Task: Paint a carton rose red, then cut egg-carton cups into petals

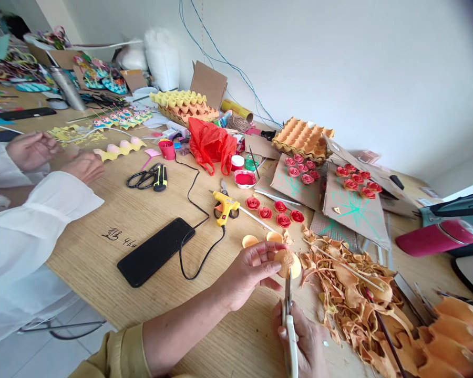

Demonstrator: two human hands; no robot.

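Note:
My left hand [256, 268] pinches a pale orange cup cut from an egg carton [287, 262] between thumb and fingers. My right hand [307, 336] is wrapped round white-handled scissors [291, 341], whose blades point up and meet the cup's lower edge. Whether the blades are parted is hard to see. Just beyond my left hand, two more carton cups [250, 241] rest on the table. To the right of the scissors spreads a heap of orange carton scraps [350, 278]. Uncut orange egg carton [453, 331] lies at the lower right.
Red paper roses [265, 212] sit near a yellow glue gun [225, 206] with a trailing cord. A black phone [156, 252] lies left of my forearm. Roses also stand on cardboard [357, 210]. A red bottle [439, 237] is at right. A co-worker's hands [82, 165] are at left.

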